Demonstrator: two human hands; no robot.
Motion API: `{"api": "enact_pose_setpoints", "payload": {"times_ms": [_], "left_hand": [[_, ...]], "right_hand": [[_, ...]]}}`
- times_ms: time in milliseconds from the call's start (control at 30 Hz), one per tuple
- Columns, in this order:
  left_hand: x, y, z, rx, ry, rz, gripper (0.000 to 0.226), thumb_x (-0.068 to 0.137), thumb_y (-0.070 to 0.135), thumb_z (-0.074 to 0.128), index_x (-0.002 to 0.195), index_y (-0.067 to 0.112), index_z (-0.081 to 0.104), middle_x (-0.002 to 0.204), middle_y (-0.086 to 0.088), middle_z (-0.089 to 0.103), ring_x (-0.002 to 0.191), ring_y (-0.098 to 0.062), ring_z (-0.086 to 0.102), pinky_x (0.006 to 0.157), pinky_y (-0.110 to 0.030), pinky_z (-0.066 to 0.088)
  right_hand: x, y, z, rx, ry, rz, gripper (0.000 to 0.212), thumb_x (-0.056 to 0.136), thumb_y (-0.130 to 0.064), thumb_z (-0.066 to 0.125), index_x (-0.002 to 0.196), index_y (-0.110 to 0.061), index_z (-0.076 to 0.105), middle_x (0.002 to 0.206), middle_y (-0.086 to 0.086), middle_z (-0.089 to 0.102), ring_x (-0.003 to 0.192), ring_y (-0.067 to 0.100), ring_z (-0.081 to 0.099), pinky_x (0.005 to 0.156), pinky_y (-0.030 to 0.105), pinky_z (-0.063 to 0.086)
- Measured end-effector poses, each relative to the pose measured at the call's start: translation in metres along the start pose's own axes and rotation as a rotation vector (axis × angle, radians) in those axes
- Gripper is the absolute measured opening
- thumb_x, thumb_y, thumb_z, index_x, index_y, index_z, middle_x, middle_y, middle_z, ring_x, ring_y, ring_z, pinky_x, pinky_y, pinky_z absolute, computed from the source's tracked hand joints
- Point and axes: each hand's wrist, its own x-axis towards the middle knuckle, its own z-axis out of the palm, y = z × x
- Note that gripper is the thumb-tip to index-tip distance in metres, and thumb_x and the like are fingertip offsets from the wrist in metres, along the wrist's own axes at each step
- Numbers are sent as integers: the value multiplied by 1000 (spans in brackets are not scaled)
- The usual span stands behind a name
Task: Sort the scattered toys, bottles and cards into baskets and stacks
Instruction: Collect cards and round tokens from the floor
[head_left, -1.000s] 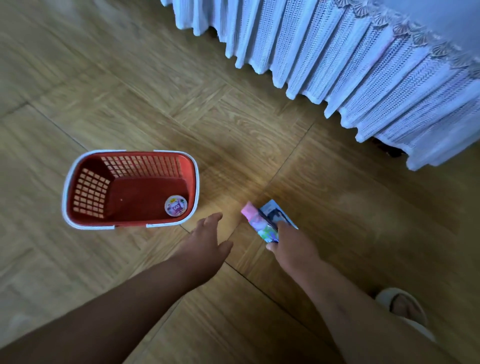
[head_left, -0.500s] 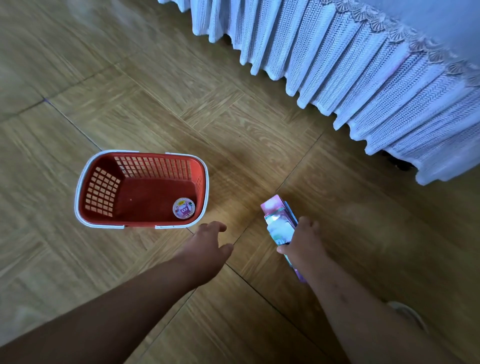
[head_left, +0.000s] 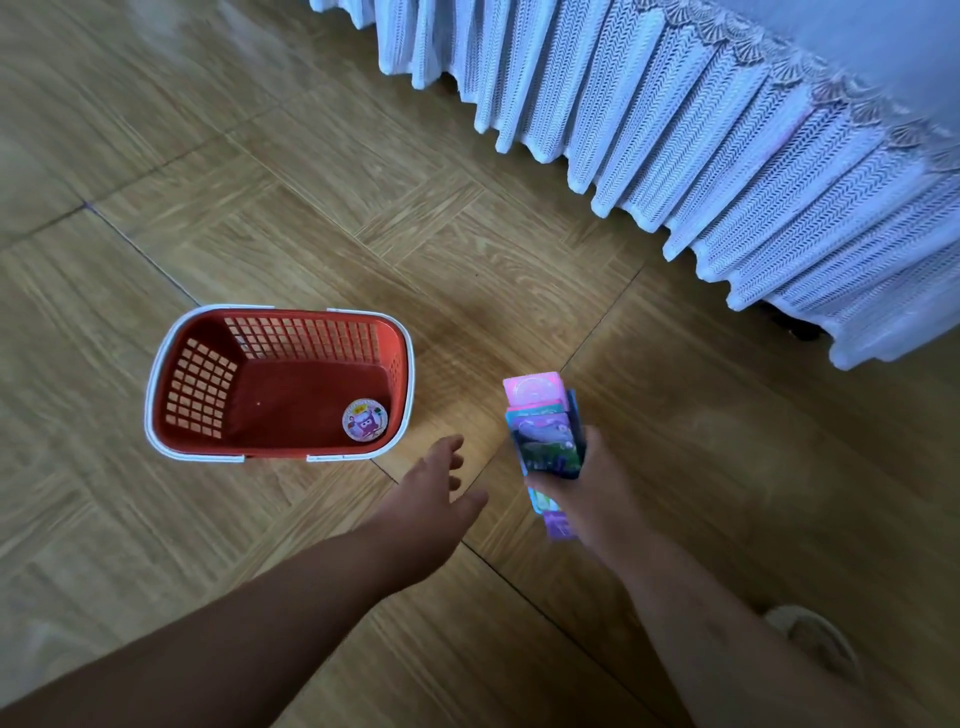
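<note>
My right hand (head_left: 582, 493) grips a stack of colourful cards (head_left: 543, 431), lifted off the wooden floor with the pink top card facing up. To its left, my left hand (head_left: 434, 491) hovers empty with fingers relaxed and spread. A red plastic basket (head_left: 208, 384) with a white rim stands on the floor at the left. One round sticker-like disc (head_left: 365, 420) lies in its near right corner.
A bed with a white lace skirt (head_left: 701, 156) runs along the top right. My slippered foot (head_left: 815, 644) shows at the bottom right. The floor (head_left: 363, 182) is wood-pattern tile.
My right hand has gathered the cards from the floor and raised them. The left hand has stayed beside it, near the basket's corner.
</note>
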Motion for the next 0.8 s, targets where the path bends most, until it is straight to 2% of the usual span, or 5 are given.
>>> {"api": "enact_pose_setpoints", "payload": {"times_ms": [133,267,500,667,800], "left_hand": [[-3,7,11,-139,-43,63,74,93,15,58,152,28,17,143,12,40,130,-1,39,109,-29,37],[-8,13,20,-112,-80,132,67,92,7,52,148,32,26,138,16,49,126,1,45,95,-10,36],[-12,18,20,-65,4,198,62,93,3,50,147,24,30,139,11,48,124,7,40,90,7,24],[-11,16,18,-90,30,196,64,92,5,51,149,23,28,147,8,43,137,-2,37,112,-20,29],[-10,12,16,4,-12,149,65,94,12,52,152,21,23,153,4,36,139,-8,33,107,-14,25]], "right_hand": [[-20,-2,16,354,-117,-73,41,76,-1,76,111,-20,66,94,2,74,85,14,70,67,25,55],[-23,7,29,423,-129,-70,36,79,6,71,108,-15,65,91,3,73,80,8,68,65,17,50],[-15,10,35,470,-107,-129,37,78,15,67,113,7,56,102,23,67,90,19,67,73,23,52],[-12,4,39,428,-63,-157,30,79,5,72,106,1,60,96,16,68,85,13,67,71,19,51],[-13,9,42,380,-96,-128,51,62,-22,83,105,-25,56,113,14,59,101,21,64,83,31,54]]}}
